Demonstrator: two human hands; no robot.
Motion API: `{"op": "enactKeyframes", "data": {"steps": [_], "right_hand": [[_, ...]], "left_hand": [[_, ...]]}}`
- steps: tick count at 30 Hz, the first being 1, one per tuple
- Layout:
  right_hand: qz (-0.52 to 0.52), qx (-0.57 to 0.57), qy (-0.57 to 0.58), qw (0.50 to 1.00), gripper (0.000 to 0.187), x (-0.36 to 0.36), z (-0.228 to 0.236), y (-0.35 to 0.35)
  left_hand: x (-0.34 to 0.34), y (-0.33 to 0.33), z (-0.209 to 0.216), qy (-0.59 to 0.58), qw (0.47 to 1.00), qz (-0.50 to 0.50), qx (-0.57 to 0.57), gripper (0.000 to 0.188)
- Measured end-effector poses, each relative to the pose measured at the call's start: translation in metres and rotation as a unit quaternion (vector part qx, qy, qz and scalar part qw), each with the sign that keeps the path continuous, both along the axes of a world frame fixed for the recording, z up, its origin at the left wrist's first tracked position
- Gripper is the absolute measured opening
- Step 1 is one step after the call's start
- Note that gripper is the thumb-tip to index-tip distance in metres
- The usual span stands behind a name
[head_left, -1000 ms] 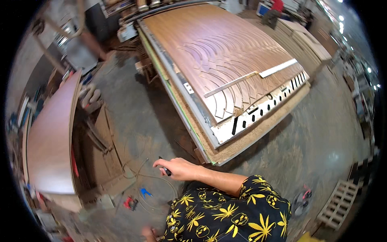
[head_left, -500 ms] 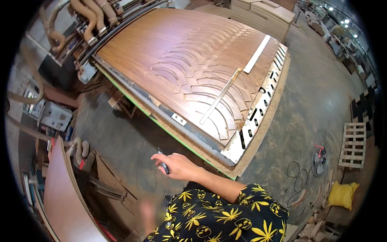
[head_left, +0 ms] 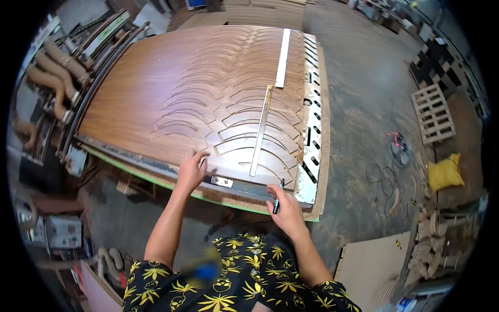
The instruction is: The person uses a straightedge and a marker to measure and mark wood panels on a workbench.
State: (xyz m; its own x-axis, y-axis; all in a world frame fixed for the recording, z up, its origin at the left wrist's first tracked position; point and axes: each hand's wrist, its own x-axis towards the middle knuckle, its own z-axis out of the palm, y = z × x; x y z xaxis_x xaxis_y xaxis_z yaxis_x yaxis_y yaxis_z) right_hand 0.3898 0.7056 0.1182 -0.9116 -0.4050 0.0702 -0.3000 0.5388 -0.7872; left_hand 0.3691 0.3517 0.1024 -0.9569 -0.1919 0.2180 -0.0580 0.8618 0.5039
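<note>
A large wood-grain panel (head_left: 122,112) with rows of curved pieces cut into it lies on a machine bed in front of me. My left hand (head_left: 192,169) is over its near edge, fingers loosely bent and apart, holding nothing. In my right hand (head_left: 287,208) is a black marker pen (head_left: 276,206), its tip pointing up toward the panel's near right corner. Just beyond, a narrow straight strip (head_left: 258,138) lies across the curved cuts. A white ruler-like strip (head_left: 282,60) lies farther back, near the panel's right side.
A slotted white metal plate (head_left: 310,130) runs along the bed's right side. Ribbed hoses (head_left: 49,86) crowd the left. On the right floor are a pallet (head_left: 433,113), a yellow bag (head_left: 445,172), a fan (head_left: 400,154) with cable, and a leaning board (head_left: 370,265).
My view has turned, and the panel sits more squarely ahead. My right hand has brought the marker to the panel's near edge. My left hand now reaches over that edge too.
</note>
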Motion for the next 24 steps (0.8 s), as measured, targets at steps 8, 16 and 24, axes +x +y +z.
{"op": "enactKeyframes", "data": {"steps": [8, 16, 24], "right_hand": [[-0.24, 0.023, -0.007, 0.971, 0.063, 0.009, -0.061, -0.078], [-0.271, 0.067, -0.004, 0.96, 0.067, 0.014, -0.079, -0.114], [-0.349, 0.099, -0.005, 0.932, 0.066, 0.036, -0.076, -0.106]], "left_hand": [[-0.2, 0.015, -0.037, -0.007, 0.979, -0.194, 0.055, 0.033], [-0.285, 0.045, -0.071, -0.114, 0.969, -0.219, 0.002, 0.07], [-0.308, 0.056, -0.086, -0.13, 0.961, -0.243, 0.009, 0.078]]}}
